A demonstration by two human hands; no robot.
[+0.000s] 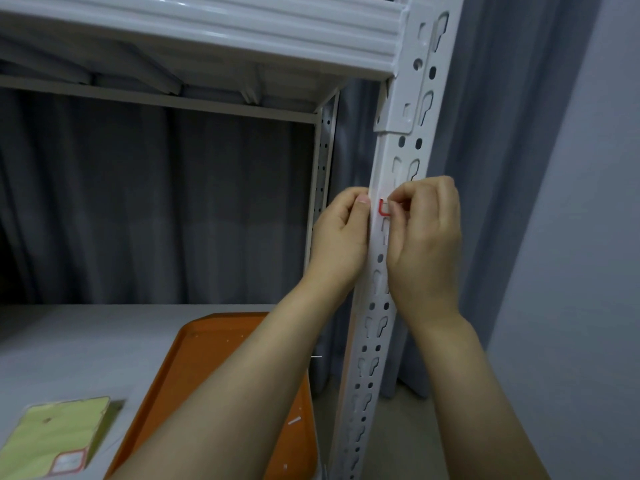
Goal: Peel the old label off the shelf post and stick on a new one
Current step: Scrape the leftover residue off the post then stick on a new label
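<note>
A white perforated shelf post runs up the right of the view. A small white label with a red border sits on the post at hand height. My right hand pinches the label's right side between thumb and fingertips. My left hand grips the post's left edge, thumb pressed beside the label. Most of the label is hidden behind my right fingers.
An orange tray lies on the grey shelf board below, with small white paper scraps on it. A yellow-green label sheet carrying a red-bordered sticker lies at the lower left. Grey curtains hang behind and to the right.
</note>
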